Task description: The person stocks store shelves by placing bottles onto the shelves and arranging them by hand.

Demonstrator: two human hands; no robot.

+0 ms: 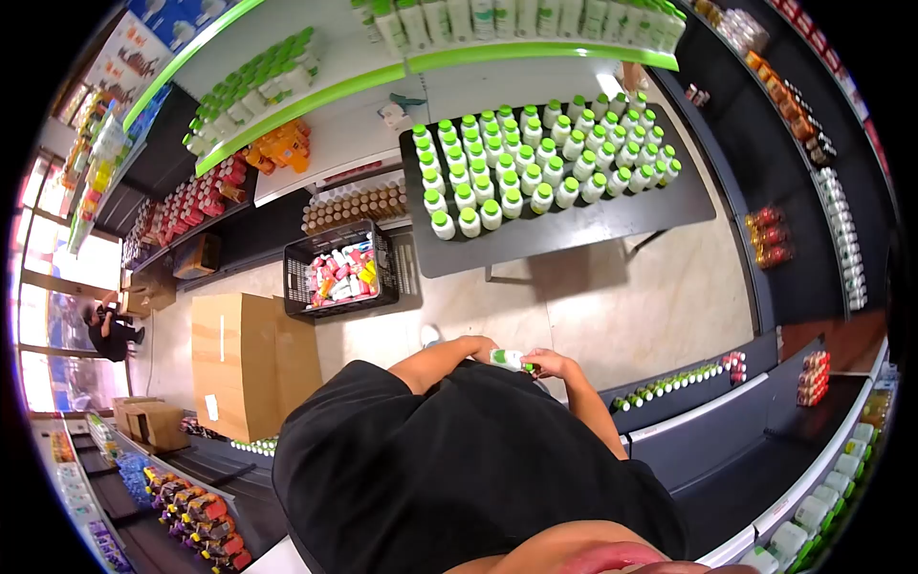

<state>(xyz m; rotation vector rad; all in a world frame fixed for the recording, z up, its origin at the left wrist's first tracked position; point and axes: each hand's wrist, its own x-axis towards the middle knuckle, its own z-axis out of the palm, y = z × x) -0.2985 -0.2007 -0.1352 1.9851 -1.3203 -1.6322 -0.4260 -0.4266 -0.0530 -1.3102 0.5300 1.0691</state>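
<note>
Close to my body, a white bottle with a green label (505,359) lies on its side between my hands. My left hand (478,349) is closed round its left end, partly hidden by my arm and shirt. At the other end my right hand (550,364) has its fingers pinched together near a small green piece, perhaps the cap. Beyond my hands stands a dark table (564,236) bearing rows of upright white bottles with green caps (512,202).
A black crate (339,308) of mixed bottles stands on the floor beside a large cardboard box (218,368). Shelves with a green edge (421,65) run behind the table. Another person (113,333) in dark clothes is at the far left. Low shelving (698,407) stands at the right.
</note>
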